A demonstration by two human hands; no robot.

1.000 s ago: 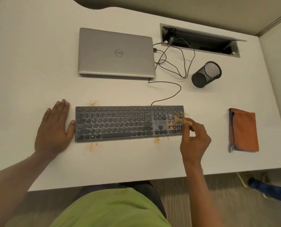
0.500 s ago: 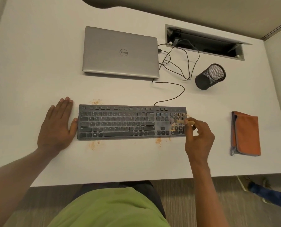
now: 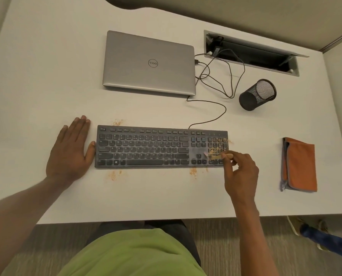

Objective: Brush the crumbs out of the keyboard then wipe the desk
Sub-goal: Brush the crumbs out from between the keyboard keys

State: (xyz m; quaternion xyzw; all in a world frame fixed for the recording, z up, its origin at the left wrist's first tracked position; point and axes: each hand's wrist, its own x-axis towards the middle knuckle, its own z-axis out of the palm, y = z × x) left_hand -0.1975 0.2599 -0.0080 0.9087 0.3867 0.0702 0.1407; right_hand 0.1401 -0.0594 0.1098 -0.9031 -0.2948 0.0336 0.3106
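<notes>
A dark grey keyboard (image 3: 146, 148) lies across the middle of the white desk (image 3: 36, 76). Orange crumbs (image 3: 215, 146) cover its number pad, and small crumb piles (image 3: 193, 171) lie on the desk in front of and behind it. My right hand (image 3: 240, 174) pinches a small wooden-handled brush (image 3: 223, 155), whose blurred bristles rest on the lower number pad. My left hand (image 3: 70, 154) lies flat on the desk, fingers apart, thumb against the keyboard's left end. A folded orange cloth (image 3: 299, 164) lies to the right, apart from my hands.
A shut silver laptop (image 3: 148, 62) sits behind the keyboard. Black cables (image 3: 221, 80) run from it to an open cable tray (image 3: 251, 52). A black mesh pen cup (image 3: 257, 94) lies tipped on its side. The desk's front edge runs just below my wrists.
My right hand has moved the brush from the upper number pad down to its lower rows. The left hand has stayed flat by the keyboard.
</notes>
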